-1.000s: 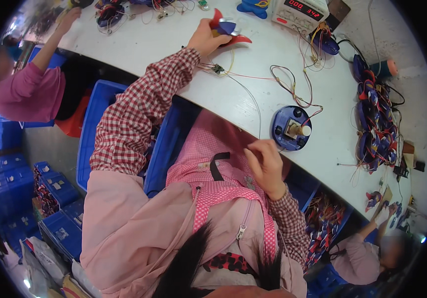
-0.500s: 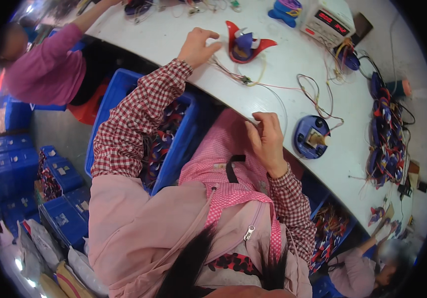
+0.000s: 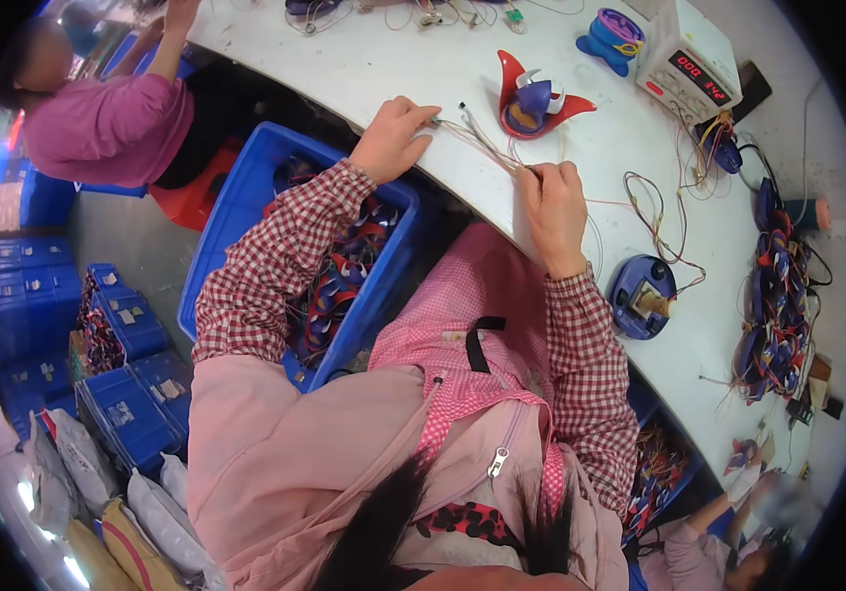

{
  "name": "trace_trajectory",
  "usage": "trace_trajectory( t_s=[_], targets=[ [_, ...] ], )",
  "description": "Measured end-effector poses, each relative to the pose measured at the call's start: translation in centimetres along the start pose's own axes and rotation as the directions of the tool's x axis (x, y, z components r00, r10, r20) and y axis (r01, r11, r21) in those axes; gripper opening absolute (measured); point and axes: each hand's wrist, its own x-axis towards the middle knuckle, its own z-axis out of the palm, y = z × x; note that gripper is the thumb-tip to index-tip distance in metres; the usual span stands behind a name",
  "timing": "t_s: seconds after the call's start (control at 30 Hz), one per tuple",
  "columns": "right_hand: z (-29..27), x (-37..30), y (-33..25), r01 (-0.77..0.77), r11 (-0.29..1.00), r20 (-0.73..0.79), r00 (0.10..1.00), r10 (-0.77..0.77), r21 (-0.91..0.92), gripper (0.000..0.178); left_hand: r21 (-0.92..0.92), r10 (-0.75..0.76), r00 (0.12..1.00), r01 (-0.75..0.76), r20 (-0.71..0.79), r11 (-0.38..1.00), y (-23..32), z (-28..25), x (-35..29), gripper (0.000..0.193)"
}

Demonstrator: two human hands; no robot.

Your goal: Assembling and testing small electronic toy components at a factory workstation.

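Observation:
Over the front edge of the white table, my left hand pinches one end of a bundle of thin wires. My right hand closes on the same bundle farther right, so the wires stretch between both hands. Loose wire ends with a small dark tip stick up near the left fingers. Just beyond the wires lies a purple plastic piece with red wing shapes and grey horns. Right of my right hand rests a round blue housing with an opening and wires attached.
A white power supply with a red display stands at the back, beside a blue holder. Many purple-red parts pile up at the right. A blue crate of parts stands below my left arm. Co-workers sit left and lower right.
My right hand has moved up from the table edge and taken hold of the wires. The left hand now pinches their end. The whole view has shifted slightly.

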Motion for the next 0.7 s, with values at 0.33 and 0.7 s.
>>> trace_trajectory(
  t_s=[0.33, 0.7],
  targets=[
    [-0.2, 0.2, 0.1, -0.128, 0.988, 0.103, 0.988, 0.119, 0.087, 0.023, -0.040, 0.079, 0.993, -0.083, -0.086, 0.996, 0.5, 0.6, -0.6, 0.021],
    [-2.1, -0.4, 0.5, -0.163, 0.980, 0.160, 0.977, 0.143, 0.117, 0.022, -0.812, -0.380, 0.827, 0.525, 0.414, 0.257, 9.3, 2.4, -6.0, 0.024]
  ],
)
